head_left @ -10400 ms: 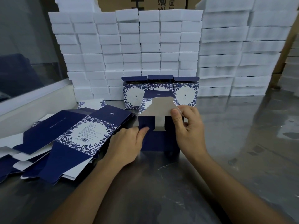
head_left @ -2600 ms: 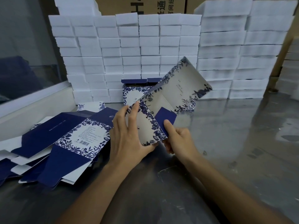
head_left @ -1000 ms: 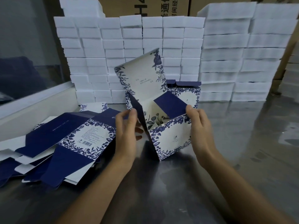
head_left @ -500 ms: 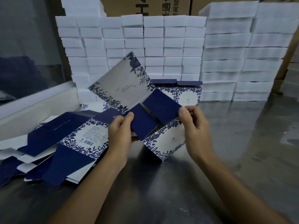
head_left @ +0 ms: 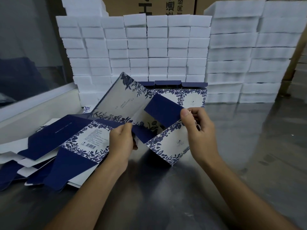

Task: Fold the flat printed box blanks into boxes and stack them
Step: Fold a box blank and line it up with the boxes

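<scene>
Box (head_left: 167, 143), half-erected, is being held just right of the blank pile (head_left: 54, 146), left hand (head_left: 122, 140) and right hand (head_left: 199, 128) each pinching a navy flap; creasing is being risked by forced tucking.

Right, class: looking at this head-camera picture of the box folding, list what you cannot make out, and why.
- Small print on the barcoded blue-and-white flat box blank: too small to read.
- Finished blue floral boxes: left part hidden by the half-folded floral cardboard box.
- Brown printed carton: lettering cut off by the top edge.
- Left hand: fingers hidden behind a flap.
</scene>
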{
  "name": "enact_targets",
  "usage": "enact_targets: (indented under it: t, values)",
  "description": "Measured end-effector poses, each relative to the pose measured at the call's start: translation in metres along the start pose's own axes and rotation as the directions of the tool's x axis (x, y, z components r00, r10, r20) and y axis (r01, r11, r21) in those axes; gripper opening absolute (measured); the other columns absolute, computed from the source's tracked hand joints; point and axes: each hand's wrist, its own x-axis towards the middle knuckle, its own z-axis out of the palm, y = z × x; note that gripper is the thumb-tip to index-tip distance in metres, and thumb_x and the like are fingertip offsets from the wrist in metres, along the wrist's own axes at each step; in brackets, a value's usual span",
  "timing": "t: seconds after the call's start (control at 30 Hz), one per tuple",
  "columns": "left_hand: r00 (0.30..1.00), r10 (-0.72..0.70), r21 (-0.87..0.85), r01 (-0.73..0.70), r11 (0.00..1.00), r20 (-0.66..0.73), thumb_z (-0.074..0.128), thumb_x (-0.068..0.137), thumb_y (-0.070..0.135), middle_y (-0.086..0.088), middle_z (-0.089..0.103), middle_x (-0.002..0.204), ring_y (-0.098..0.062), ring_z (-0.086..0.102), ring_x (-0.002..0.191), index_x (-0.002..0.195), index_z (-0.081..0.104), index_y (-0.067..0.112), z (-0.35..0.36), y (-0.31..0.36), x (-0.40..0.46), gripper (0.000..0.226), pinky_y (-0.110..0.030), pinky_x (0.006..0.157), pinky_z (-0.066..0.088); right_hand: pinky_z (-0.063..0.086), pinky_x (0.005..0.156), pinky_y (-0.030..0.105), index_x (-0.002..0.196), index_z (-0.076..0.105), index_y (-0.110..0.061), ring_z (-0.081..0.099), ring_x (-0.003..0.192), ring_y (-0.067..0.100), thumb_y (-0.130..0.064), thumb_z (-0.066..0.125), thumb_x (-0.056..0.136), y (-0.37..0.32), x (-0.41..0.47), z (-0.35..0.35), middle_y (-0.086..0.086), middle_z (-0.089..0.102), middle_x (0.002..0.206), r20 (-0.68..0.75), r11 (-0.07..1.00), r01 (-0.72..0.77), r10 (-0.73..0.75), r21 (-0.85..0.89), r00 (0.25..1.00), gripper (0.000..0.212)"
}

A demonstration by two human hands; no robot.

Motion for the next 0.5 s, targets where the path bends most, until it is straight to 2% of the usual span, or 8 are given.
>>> enact_targets:
  t: [0.17, 0.33, 0.4, 0.5]
  values:
    - [0.996, 0.050, -0.030, -0.048, 0.998, 0.070, 0.049, 0.098, 0.039, -0.010, 0.051, 0.074, -0.024, 0.044, 0.065, 0.084, 0.054, 0.014, 0.012, 0.001, -0.009, 0.029, -0.029, 0.046, 0.040, 0.040, 0.068, 0.014, 0.091, 0.062, -0.024, 0.052, 0.073, 0.001, -0.071, 0.059, 0.076, 0.004, 0.003, 0.000, -0.018, 0.059, 0.079, -0.063, 0.998, -0.061, 0.063, 0.024, 0.996, 0.049]
    - [0.994, 0.083, -0.034, -0.081, 0.996, 0.077, 0.050, 0.096, 0.025, -0.012, 0.044, 0.069, -0.024, 0.040, 0.062, 0.078, 0.052, 0.010, 0.015, 0.005, -0.010, 0.024, -0.027, 0.044, 0.038, 0.040, 0.066, 0.015, 0.094, 0.062, -0.022, 0.051, 0.072, 0.001, -0.072, 0.061, 0.075, 0.005, 0.003, -0.002, -0.012, 0.060, 0.083, -0.064, 0.995, -0.088, 0.090, 0.039, 0.994, 0.053]
    - [0.994, 0.085, -0.018, -0.084, 0.996, 0.064, 0.049, 0.095, 0.019, -0.012, 0.042, 0.068, -0.024, 0.037, 0.061, 0.076, 0.052, 0.009, 0.012, 0.003, -0.009, 0.022, -0.026, 0.042, 0.037, 0.043, 0.069, 0.020, 0.092, 0.061, -0.024, 0.055, 0.077, 0.006, -0.072, 0.062, 0.076, 0.004, 0.002, -0.001, -0.007, 0.063, 0.086, -0.057, 0.996, -0.087, 0.088, 0.029, 0.994, 0.050]
    - [0.997, 0.064, -0.033, -0.062, 0.998, 0.053, 0.048, 0.096, 0.018, -0.014, 0.044, 0.071, -0.024, 0.037, 0.062, 0.080, 0.054, 0.009, 0.009, 0.002, -0.008, 0.019, -0.028, 0.045, 0.036, 0.048, 0.078, 0.036, 0.092, 0.061, -0.026, 0.061, 0.090, 0.021, -0.073, 0.063, 0.075, 0.004, 0.001, 0.002, 0.002, 0.067, 0.095, -0.051, 0.996, -0.087, 0.087, 0.005, 0.995, 0.050]
